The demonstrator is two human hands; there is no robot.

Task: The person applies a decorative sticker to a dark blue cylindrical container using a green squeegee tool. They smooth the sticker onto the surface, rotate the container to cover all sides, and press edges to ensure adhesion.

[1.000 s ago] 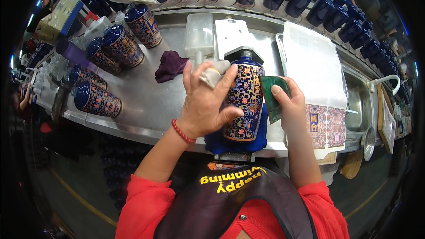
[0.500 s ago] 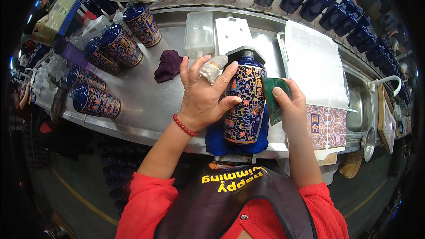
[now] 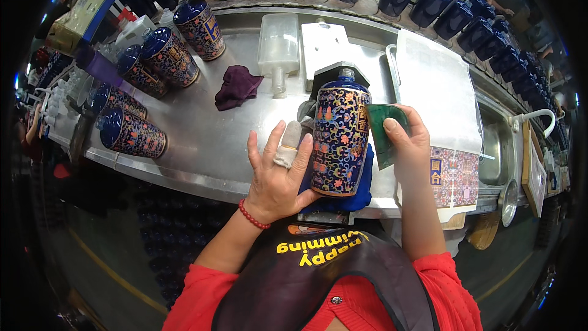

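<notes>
The bottle [image 3: 340, 141] lies on its side on a blue cloth [image 3: 361, 187] at the near edge of the metal table [image 3: 202, 141], with its neck pointing away from the person. It is dark blue with a flower pattern and a gold label strip on the upper right part.

The step in hand looks like smoothing the patterned cover onto the bottle. To do it well, I think the bottle must not roll, so the supporting hand should stay flat against its side, and the scraper should press evenly from the label edge outward, so that no bubble or wrinkle remains.

The left hand [image 3: 278, 175] is open, with fingers spread, and its palm and thumb side touch the left side of the bottle; one finger has a white wrap. The right hand [image 3: 409, 144] is closed on a green scraper [image 3: 384, 132], which it holds against the right side of the bottle, just beside the gold strip. So the bottle is between the two hands.

Just right of the right hand lies a patterned sheet [image 3: 453, 175]. Farther left, well apart, more decorated bottles [image 3: 131, 135] lie in a row, and a purple rag [image 3: 236, 86] is beyond the left hand.
</notes>
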